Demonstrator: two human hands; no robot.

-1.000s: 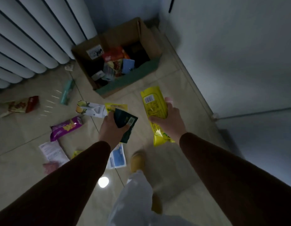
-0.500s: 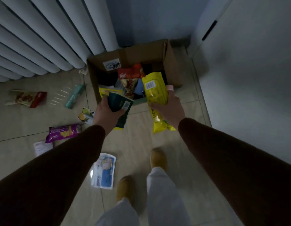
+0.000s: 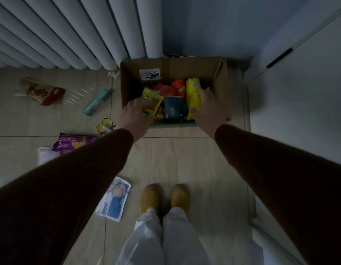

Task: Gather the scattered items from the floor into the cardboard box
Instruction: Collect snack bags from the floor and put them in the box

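Two hands over box (image 3: pixel 221 87): left hand (image 3: pixel 136 116) pinches yellow pouch (image 3: pixel 151 101), right hand (image 3: pixel 208 109) holds yellow pack (image 3: pixel 193 98). Risk: heaped contents, packs may slide over box's near edge. Purple bag (image 3: pixel 74 143), others on floor left of box.

We cannot read any text: the white label (image 3: pixel 149 74) on the inner wall of the cardboard box (image 3: pixel 221 81) carries only a dark, blurred scribble, and the print on the purple packet (image 3: pixel 74 143) and the blue-and-white packet (image 3: pixel 114 199) on the floor is too blurred.
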